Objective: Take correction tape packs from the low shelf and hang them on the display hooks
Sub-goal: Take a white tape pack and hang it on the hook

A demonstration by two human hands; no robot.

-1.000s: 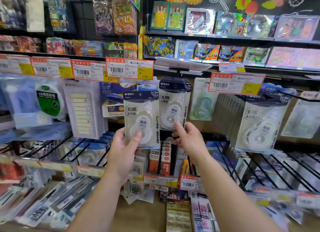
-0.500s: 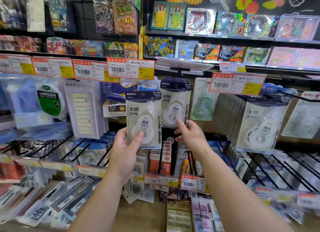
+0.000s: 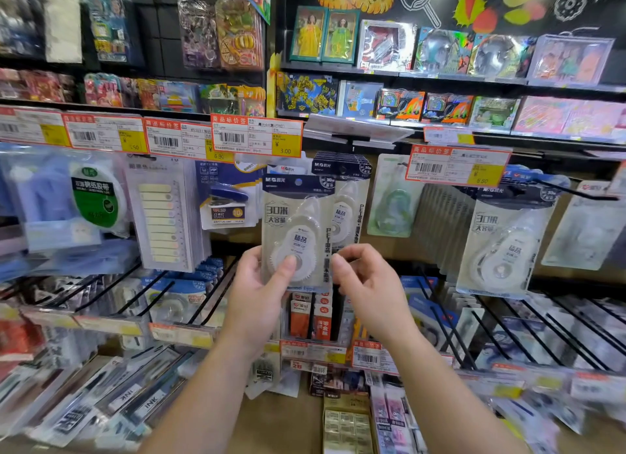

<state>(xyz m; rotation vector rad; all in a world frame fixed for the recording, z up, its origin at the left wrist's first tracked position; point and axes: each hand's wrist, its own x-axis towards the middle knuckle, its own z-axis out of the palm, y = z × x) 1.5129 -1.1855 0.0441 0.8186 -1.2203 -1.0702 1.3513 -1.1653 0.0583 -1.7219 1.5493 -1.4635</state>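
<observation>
- The held correction tape pack (image 3: 294,230) hides most of the hanging packs (image 3: 349,196) behind it; the hook carrying them cannot be made out.
- The left hand (image 3: 261,294) covers the held pack's lower left corner.
- The right hand's (image 3: 367,284) fingertips blur at the pack's right edge; contact cannot be told.
- Price tags (image 3: 101,135) at far left are too blurred to read.
- Both forearms are cut off by the bottom edge.

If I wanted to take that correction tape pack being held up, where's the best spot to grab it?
Grip the correction tape pack by its flat lower edge, coming from below, as the left hand does. That likely leaves the dark header's hang hole at the top free for the hook.
</observation>
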